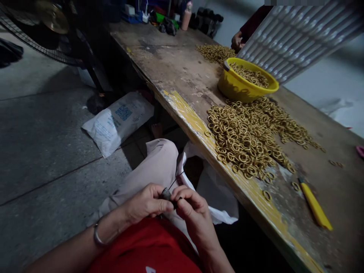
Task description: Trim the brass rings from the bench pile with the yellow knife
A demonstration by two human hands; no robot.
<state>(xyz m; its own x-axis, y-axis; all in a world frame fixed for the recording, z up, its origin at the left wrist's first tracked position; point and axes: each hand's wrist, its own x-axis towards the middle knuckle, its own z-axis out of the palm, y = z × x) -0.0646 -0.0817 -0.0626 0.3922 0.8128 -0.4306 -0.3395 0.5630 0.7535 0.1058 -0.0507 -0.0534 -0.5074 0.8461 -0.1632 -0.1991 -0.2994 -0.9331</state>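
Above my lap, my left hand [150,201] pinches a small dark rounded piece [165,193] between thumb and fingers. My right hand [192,206] meets it from the other side, its thumb and fingers pressed together near the same piece. What the right fingertips grip is too small and dark to name. A thin black strand [176,179] runs up from between the hands toward an open white sack [183,167] beside my knee. Both hands are off the table, to the left of its front edge.
Gold-coloured rings [244,136] lie heaped on the wooden table [182,68], near a yellow basin [239,85] of rings. A yellow-handled cutter [315,204] lies closer. Across the table shows another person's hand [236,41]. A printed white bag [119,121] and a fan [54,30] stand left.
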